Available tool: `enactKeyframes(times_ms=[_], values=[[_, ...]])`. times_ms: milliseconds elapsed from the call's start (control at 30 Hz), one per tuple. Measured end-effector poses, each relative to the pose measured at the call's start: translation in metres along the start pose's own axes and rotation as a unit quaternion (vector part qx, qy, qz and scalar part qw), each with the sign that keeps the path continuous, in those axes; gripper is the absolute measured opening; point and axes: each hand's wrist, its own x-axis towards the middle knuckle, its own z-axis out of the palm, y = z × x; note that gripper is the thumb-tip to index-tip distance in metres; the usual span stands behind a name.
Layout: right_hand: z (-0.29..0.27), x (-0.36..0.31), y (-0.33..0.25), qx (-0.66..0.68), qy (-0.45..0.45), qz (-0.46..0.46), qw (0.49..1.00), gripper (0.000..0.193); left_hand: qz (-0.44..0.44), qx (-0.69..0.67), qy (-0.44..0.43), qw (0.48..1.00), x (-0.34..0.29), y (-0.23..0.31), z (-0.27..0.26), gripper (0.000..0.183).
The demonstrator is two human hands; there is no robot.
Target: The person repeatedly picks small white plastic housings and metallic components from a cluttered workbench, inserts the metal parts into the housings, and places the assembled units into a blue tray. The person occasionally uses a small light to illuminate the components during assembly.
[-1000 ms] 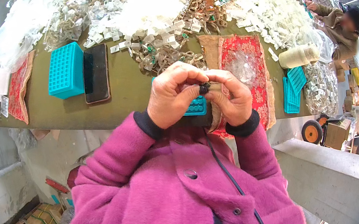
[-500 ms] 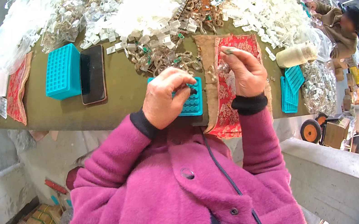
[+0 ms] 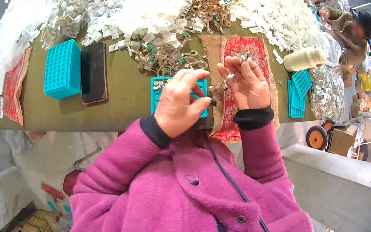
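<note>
My left hand (image 3: 178, 103) hovers over a teal tray (image 3: 152, 102) at the table's near edge. Its index finger and thumb are apart with nothing seen between them; a dark covering or bit shows at the thumb tip. Small round pale pieces (image 3: 158, 85) sit in the tray's far left corner; the hand hides much of the rest. My right hand (image 3: 250, 87) is palm up over a red patterned cloth (image 3: 228, 126). Its thumb and fingers pinch a small piece with a green part (image 3: 246, 56). A shiny, clear-brownish piece (image 3: 225, 83) lies by its fingers, blurred.
Piles of white plastic pieces (image 3: 271, 16) and tangled brownish loops (image 3: 163, 57) cover the far table. A teal rack (image 3: 61, 69) and a dark phone (image 3: 93, 73) lie left. At right are a cord spool (image 3: 304, 58), teal trays (image 3: 302, 83) and another person (image 3: 349, 31).
My left hand's fingers have spread and moved slightly right. My right hand has turned palm up, its fingers more raised, with the shiny piece now showing beside them.
</note>
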Motion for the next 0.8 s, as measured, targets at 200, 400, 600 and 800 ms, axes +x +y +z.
enactKeyframes(times_ms=[200, 400, 600, 800], values=[[0.003, -0.019, 0.012, 0.042, 0.055, 0.012, 0.998, 0.012, 0.005, 0.009, 0.000, 1.000, 0.012, 0.001, 0.020, 0.046], [0.000, -0.031, 0.014, -0.009, 0.096, -0.031, 0.995, 0.012, -0.187, -0.278, -0.021, 0.942, 0.014, -0.008, 0.023, 0.031], [0.011, -0.046, 0.021, -0.226, 0.083, -0.031, 0.970, 0.019, -0.190, -0.359, -0.028, 0.913, 0.014, -0.013, 0.021, 0.027], [0.009, -0.056, 0.016, -0.256, 0.036, 0.011, 0.966, 0.025, -0.227, -0.390, -0.060, 0.890, 0.013, -0.013, 0.017, 0.024]])
